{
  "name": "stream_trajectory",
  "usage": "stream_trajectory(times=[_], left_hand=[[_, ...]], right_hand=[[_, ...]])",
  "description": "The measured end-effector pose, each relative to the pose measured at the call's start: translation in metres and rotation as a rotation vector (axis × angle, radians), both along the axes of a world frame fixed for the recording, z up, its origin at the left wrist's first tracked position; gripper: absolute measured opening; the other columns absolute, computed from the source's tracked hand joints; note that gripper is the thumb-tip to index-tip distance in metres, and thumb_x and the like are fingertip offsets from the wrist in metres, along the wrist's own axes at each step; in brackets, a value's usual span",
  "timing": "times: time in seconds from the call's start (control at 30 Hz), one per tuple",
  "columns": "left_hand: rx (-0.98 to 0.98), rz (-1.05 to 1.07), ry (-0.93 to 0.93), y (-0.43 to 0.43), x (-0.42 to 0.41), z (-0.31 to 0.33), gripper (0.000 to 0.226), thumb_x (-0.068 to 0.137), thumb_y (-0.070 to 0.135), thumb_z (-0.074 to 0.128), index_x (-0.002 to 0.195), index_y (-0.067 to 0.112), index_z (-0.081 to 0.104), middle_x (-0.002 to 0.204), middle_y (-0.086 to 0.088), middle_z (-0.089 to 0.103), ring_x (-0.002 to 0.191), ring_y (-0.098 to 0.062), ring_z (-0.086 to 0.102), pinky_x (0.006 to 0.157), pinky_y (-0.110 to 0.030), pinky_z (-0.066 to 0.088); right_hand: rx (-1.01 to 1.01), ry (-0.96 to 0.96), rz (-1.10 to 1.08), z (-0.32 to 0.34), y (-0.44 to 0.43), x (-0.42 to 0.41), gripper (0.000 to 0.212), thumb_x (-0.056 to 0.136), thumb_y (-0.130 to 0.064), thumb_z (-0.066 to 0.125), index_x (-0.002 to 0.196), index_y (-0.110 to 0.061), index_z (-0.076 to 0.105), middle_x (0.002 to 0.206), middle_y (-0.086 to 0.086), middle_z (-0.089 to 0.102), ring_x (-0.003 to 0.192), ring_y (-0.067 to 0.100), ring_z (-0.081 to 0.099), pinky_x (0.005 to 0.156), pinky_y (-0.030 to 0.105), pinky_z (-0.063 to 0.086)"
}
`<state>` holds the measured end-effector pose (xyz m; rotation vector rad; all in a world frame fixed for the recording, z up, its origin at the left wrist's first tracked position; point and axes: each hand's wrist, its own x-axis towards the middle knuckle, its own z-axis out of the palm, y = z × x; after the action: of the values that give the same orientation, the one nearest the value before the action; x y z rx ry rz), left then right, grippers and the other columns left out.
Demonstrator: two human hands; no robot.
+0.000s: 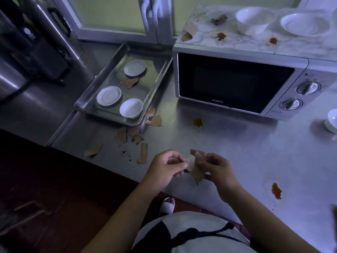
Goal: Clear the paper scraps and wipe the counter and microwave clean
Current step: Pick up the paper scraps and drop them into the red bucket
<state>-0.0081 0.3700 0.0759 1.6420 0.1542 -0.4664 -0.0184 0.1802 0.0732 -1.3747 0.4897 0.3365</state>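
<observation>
Both hands were in front of the microwave [235, 83], near the counter's [246, 152] front edge. The right hand [217, 168] had its fingers curled round a bundle of paper scraps [196, 170], gripping it firmly. The left hand [166, 168] had its fingers curled in, with thumb and forefinger pinching the bundle's near edge. The bundle was clear of the counter surface.

Loose scraps remained on the counter in front of the microwave and to its left: a cluster [127, 135], a long strip [142, 153], an outlying piece [93, 150] and two pieces [154, 118] nearer the microwave's front left corner. One scrap [130, 82] lay in the steel tray [107, 118] just left of the microwave, among three white saucers [109, 95]. Two further scraps [187, 34] sat on top of the microwave at its left end – one darker piece [219, 20] lay further back.

Brown stains were noted as follows – one [198, 122] directly in front of the microwave door, one [276, 191] well in front of its dials, and two on its top [221, 36]. Two white bowls [253, 21] stood on top of the microwave.
</observation>
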Motion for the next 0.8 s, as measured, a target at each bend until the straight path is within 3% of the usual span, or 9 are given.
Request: stream_trajectory(times=[0.13, 0.27, 0.47, 0.57, 0.7, 0.8], left_hand=[[0.195, 0.141, -0.036, -0.003, -0.012, -0.006, 0.019, 0.083, 0.008, 0.077, 0.075, 0.025, 0.07, 0.069, 0.004, 0.07, 0.059, -0.002, 0.059, 0.06, -0.017, 0.044], [0.225, 0.28, -0.015, 0.006, -0.021, -0.008, 0.016, 0.081, 0.007, 0.078, 0.076, 0.02, 0.071, 0.071, 0.0, 0.07, 0.069, -0.01, 0.064, 0.066, -0.023, 0.05], [0.187, 0.206, -0.03, 0.011, -0.025, -0.013, 0.017, 0.08, 0.005, 0.078, 0.078, 0.021, 0.074, 0.071, 0.003, 0.07, 0.071, -0.01, 0.067, 0.068, -0.02, 0.053], [0.16, 0.173, -0.025, 0.02, -0.018, -0.019, 0.012, 0.083, 0.015, 0.078, 0.081, 0.026, 0.075, 0.076, 0.009, 0.073, 0.073, -0.002, 0.067, 0.065, -0.013, 0.048], [0.408, 0.213, -0.016, 0.057, 0.001, -0.041, 0.005, 0.087, 0.025, 0.074, 0.091, 0.028, 0.071, 0.089, 0.009, 0.072, 0.086, -0.012, 0.067, 0.072, -0.019, 0.05], [0.706, 0.155, 0.039, 0.089, 0.024, -0.062, 0.023, 0.089, 0.03, 0.069, 0.109, 0.018, 0.068, 0.106, -0.001, 0.071, 0.095, -0.021, 0.065, 0.081, -0.032, 0.053]], right_hand=[[0.089, -0.029, 0.069, -0.004, 0.013, -0.002, 0.014, 0.088, 0.007, 0.065, 0.099, -0.001, 0.07, 0.089, 0.013, 0.075, 0.077, 0.023, 0.072, 0.066, 0.034, 0.061], [0.156, -0.032, 0.144, -0.009, 0.024, -0.006, 0.015, 0.086, 0.005, 0.068, 0.1, 0.0, 0.07, 0.091, 0.015, 0.075, 0.08, 0.028, 0.074, 0.064, 0.03, 0.057], [0.096, -0.011, 0.124, -0.012, 0.038, -0.007, 0.015, 0.083, 0.008, 0.071, 0.095, 0.001, 0.072, 0.084, 0.017, 0.073, 0.071, 0.027, 0.073, 0.059, 0.028, 0.056], [0.063, 0.002, 0.066, -0.012, 0.042, -0.004, 0.014, 0.084, 0.011, 0.069, 0.093, 0.0, 0.071, 0.084, 0.017, 0.072, 0.07, 0.027, 0.072, 0.059, 0.032, 0.059], [0.043, 0.02, -0.023, -0.011, 0.043, -0.002, 0.014, 0.085, 0.011, 0.068, 0.093, -0.001, 0.07, 0.085, 0.017, 0.074, 0.073, 0.03, 0.074, 0.061, 0.035, 0.06], [0.008, 0.023, -0.066, -0.008, 0.042, -0.001, 0.014, 0.086, 0.007, 0.068, 0.098, 0.0, 0.07, 0.092, 0.018, 0.075, 0.081, 0.033, 0.074, 0.064, 0.035, 0.061]])
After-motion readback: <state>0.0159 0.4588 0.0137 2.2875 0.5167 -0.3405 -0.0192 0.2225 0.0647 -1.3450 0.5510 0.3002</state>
